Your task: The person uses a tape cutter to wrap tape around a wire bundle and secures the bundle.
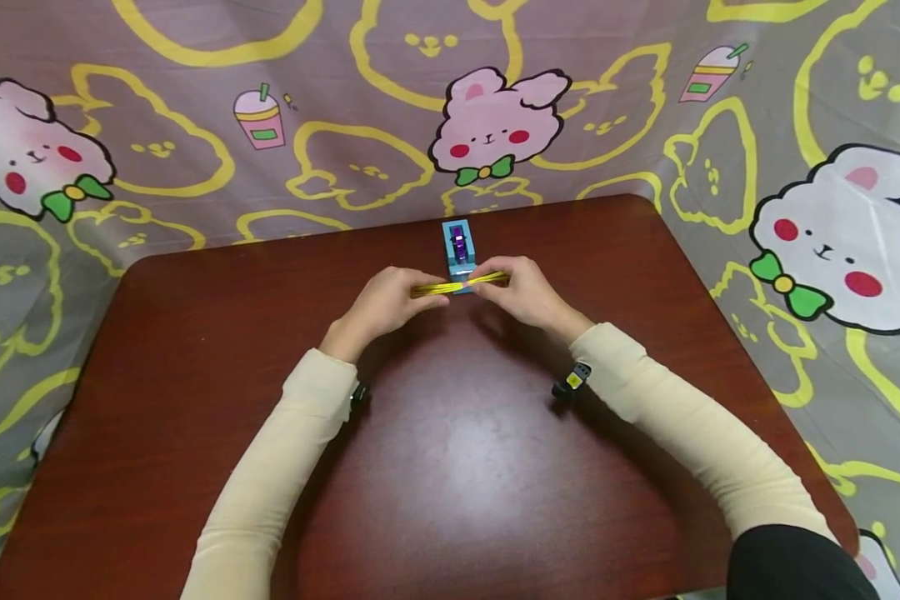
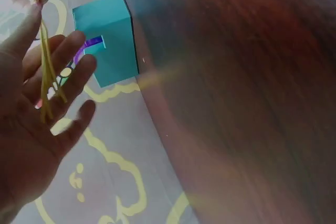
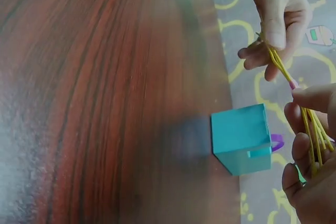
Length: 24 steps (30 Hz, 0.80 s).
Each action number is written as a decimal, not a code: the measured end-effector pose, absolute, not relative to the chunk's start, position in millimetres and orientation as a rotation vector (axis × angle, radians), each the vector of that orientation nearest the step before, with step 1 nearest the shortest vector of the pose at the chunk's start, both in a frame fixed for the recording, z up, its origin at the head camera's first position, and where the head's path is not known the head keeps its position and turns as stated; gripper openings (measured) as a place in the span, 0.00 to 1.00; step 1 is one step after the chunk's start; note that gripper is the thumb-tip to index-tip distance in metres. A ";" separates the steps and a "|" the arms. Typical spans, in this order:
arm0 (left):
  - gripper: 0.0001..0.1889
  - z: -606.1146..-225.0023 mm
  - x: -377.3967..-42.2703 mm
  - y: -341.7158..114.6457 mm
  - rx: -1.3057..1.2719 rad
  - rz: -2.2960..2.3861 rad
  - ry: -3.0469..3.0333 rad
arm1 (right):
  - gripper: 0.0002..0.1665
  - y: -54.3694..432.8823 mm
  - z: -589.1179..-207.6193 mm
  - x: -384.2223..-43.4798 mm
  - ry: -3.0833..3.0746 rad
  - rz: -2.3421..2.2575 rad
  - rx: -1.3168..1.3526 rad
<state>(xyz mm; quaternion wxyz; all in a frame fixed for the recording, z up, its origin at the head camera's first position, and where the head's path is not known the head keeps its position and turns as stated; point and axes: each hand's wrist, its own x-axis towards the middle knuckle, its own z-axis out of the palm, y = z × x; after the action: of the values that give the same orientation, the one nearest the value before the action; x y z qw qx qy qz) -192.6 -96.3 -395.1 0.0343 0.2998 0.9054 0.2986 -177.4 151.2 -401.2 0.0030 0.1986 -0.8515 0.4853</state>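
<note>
A bundle of thin yellow strands [image 1: 438,288] stretches between both hands over the far part of the table, with a small pink band [image 3: 293,84] round its middle. My left hand [image 1: 387,298] pinches the left part between thumb and fingers; its other fingers are spread in the left wrist view. From the other side, my right hand [image 1: 527,292] pinches the bundle close to the pink band, strands running across its fingers. Just beyond the hands stands a teal box-shaped holder [image 1: 456,227] with a purple round part [image 1: 459,243] set in it; the bundle overlaps its near end.
The dark reddish-brown table [image 1: 195,400] reaches back to a cartoon-print cloth [image 1: 390,158] that hangs behind and at the sides. Each wrist wears a small camera, the right one [image 1: 572,381] showing beside its cream sleeve.
</note>
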 end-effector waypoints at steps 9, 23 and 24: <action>0.09 -394.5 -187.5 -90.8 1.380 0.881 2.925 | 0.07 158.8 -399.0 -167.3 -2.620 1.581 0.629; 0.08 -397.0 -185.5 -89.1 1.428 0.807 2.993 | 0.16 162.5 -403.8 -166.5 -2.565 1.387 0.737; 0.09 -396.5 -185.6 -88.9 1.415 0.804 2.995 | 0.17 162.9 -403.7 -166.4 -2.530 1.306 0.780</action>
<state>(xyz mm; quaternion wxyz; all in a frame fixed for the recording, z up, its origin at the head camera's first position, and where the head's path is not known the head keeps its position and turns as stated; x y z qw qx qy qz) -185.6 -88.9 -396.5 -0.1329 0.4114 0.8709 0.2337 -166.4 162.9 -403.7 0.0945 0.2630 -0.8532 0.4403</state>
